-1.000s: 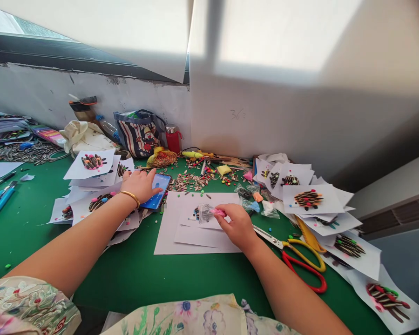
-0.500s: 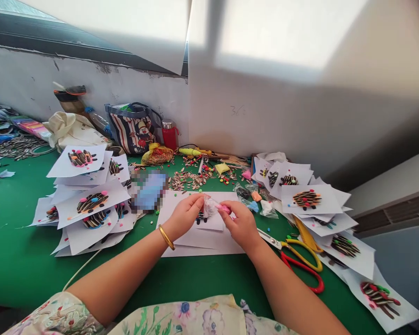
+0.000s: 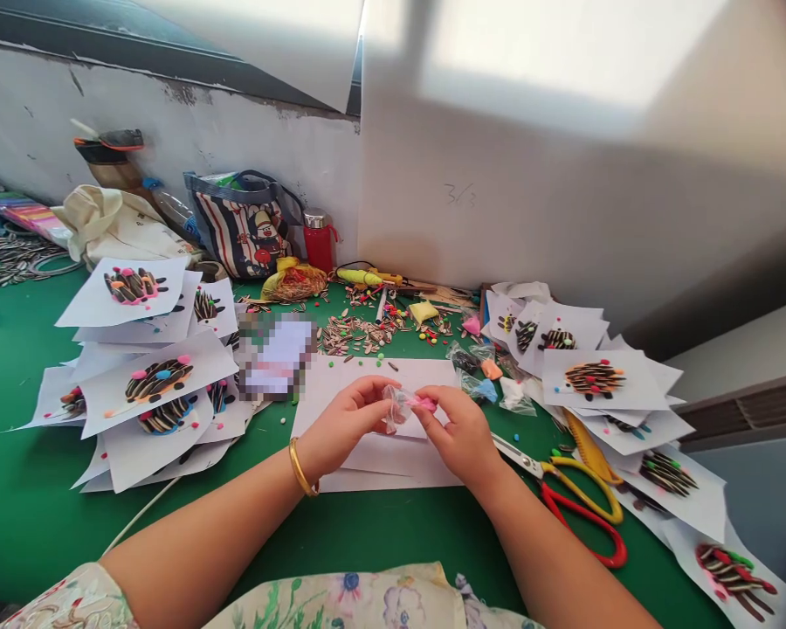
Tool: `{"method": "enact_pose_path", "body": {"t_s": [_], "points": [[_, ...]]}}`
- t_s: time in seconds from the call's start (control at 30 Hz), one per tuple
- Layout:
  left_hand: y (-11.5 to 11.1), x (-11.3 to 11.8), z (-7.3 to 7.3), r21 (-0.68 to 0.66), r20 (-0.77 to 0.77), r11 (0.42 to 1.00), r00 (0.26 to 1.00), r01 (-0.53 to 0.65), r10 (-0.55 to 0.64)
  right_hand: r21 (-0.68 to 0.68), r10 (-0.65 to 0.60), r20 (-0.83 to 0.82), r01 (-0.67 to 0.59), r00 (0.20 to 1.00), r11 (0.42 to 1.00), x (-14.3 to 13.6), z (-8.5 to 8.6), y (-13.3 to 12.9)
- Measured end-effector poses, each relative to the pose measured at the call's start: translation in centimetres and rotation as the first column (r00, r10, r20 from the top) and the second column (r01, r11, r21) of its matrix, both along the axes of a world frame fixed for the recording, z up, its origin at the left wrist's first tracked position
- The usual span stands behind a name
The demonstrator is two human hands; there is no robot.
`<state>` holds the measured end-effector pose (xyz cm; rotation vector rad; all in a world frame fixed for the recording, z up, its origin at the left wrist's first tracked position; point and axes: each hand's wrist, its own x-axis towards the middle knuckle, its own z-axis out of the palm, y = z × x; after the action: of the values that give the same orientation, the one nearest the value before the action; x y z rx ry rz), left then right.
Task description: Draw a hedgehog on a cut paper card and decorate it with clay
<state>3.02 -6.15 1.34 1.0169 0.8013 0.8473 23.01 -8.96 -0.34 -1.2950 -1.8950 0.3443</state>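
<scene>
Over the white paper (image 3: 367, 467), my left hand (image 3: 347, 424) pinches a small clear plastic bag (image 3: 398, 405) between thumb and fingers. The bag looks crumpled. A lump of pink modelling clay (image 3: 425, 403) is at the bag's right end, and my right hand (image 3: 462, 432) has its thumb and fingertips closed on it. Whether the clay is still partly inside the bag, I cannot tell. Both hands hide most of the sheet's middle. Just beyond my right hand lie small bags of clay, among them a blue one (image 3: 485, 390) and a white one (image 3: 514, 394).
Stacked seed-picture cards stand at left (image 3: 161, 376) and right (image 3: 593, 380). Scissors (image 3: 580, 498) lie right of my forearm. Loose sunseed-like shells (image 3: 360, 335) are scattered behind the paper, near a blurred phone-shaped object (image 3: 277, 354). A striped bag (image 3: 242, 229) and red bottle (image 3: 318, 240) stand by the wall.
The fingers of my left hand have spread a little and bunched up the plastic bag. My right hand still grips the pink clay. The camera view has shifted slightly.
</scene>
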Motion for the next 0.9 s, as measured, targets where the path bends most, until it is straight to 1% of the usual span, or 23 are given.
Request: {"method": "enact_pose_path", "body": {"t_s": [0.07,0.17,0.3,0.4,0.53,0.63,0.77,0.9], "points": [[-0.07,0.09,-0.01,-0.021,0.029,1.0,1.0,-0.006,0.007,-0.014,0.008,-0.027,-0.009,1.0,1.0,-0.02,-0.11,-0.09],[-0.12,0.11,-0.15,-0.009,0.068,1.0,0.998,-0.013,0.014,-0.018,0.02,-0.093,-0.021,0.995,1.0,-0.12,-0.07,-0.23],[-0.16,-0.03,-0.39,-0.037,0.097,0.999,0.995,0.026,-0.022,-0.05,0.043,-0.196,-0.054,0.98,0.997,-0.25,0.42,-0.45],[-0.23,-0.14,-0.34,-0.064,0.094,0.997,0.995,0.052,-0.045,-0.104,0.059,-0.291,-0.093,0.955,0.99,-0.26,0.66,-0.63],[-0.32,-0.21,-0.09,-0.043,0.092,0.995,0.992,0.091,-0.087,-0.208,0.009,-0.393,-0.099,0.919,0.973,-0.37,0.48,-0.63],[-0.38,-0.25,0.01,-0.017,0.085,0.992,0.989,0.126,-0.125,-0.233,-0.011,-0.398,-0.09,0.917,0.968,-0.53,0.28,-0.49],[-0.48,-0.31,-0.01,0.006,0.101,0.986,0.981,0.167,-0.166,-0.197,0.007,-0.357,-0.083,0.934,0.977,-0.65,0.19,-0.47],[-0.51,-0.25,0.18,0.027,0.07,0.989,0.987,0.146,-0.147,-0.173,0.01,-0.359,-0.078,0.933,0.982,-0.65,0.27,-0.59]]}}
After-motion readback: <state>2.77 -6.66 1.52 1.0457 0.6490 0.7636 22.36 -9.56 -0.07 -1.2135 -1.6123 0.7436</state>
